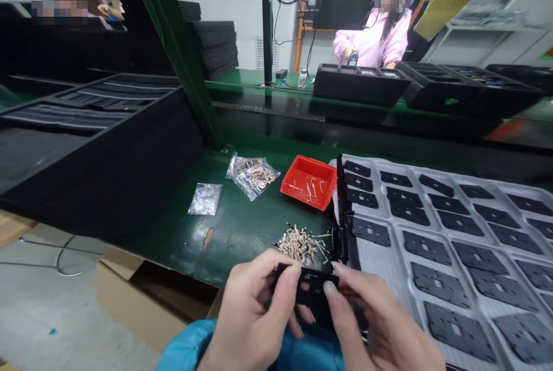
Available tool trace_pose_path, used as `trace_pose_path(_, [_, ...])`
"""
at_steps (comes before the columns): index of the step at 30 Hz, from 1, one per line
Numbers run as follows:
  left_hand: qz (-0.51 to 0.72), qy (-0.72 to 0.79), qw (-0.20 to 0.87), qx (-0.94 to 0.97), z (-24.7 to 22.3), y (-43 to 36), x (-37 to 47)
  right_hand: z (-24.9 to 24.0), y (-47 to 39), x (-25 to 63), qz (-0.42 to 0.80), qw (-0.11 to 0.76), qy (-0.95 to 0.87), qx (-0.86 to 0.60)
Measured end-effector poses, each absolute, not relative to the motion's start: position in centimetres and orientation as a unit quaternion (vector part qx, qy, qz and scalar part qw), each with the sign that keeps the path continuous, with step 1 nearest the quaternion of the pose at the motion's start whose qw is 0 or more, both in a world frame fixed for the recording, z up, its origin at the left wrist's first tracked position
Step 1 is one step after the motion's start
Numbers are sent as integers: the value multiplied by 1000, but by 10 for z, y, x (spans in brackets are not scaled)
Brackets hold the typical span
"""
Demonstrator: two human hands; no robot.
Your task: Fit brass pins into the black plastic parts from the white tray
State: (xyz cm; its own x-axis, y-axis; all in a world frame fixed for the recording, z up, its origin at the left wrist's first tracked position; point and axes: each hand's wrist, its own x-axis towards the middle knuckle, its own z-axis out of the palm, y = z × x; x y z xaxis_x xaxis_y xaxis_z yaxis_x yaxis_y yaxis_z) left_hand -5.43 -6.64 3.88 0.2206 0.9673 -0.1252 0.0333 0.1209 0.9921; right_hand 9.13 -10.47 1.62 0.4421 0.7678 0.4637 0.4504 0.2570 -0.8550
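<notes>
Close to my body I hold a thin black plate (pixel 317 288) with small rectangular cut-outs. My left hand (pixel 259 310) grips its left end, the thumb lying over the upper face. On the other end, my right hand (pixel 375 319) is closed, its thumb pressing near the upper right corner. Some fingers are hidden behind the plate. Just beyond it lies a loose pile of small beige and black strip-like parts (pixel 301 242). To the right, a white compartmented tray (pixel 400 227) carries many similar black plates (pixel 460 333).
A red bin (pixel 309 181) holds a few strips. Left of it are plastic bags of strips (pixel 258 176) and a clear bag (pixel 205 199). A large black box (pixel 108 158) stands left, above a cardboard box (pixel 138 302). A person in pink (pixel 374 37) works behind black boxes (pixel 358 83).
</notes>
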Motion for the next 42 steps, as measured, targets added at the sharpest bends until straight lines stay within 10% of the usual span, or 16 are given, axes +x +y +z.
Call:
trace_pose_path(16, [495, 285, 78, 817, 54, -83, -73, 11, -102, 116, 29, 620, -691, -370])
trace_pose_path(28, [498, 267, 106, 818, 58, -86, -77, 16, -106, 110, -106, 606, -708, -347])
trace_pose_path(37, [542, 230, 331, 738, 33, -93, -70, 8, -103, 98, -131, 621, -670, -386])
trace_pose_path(42, [475, 366, 214, 771, 44, -65, -74, -7, -101, 109, -68, 577, -684, -441])
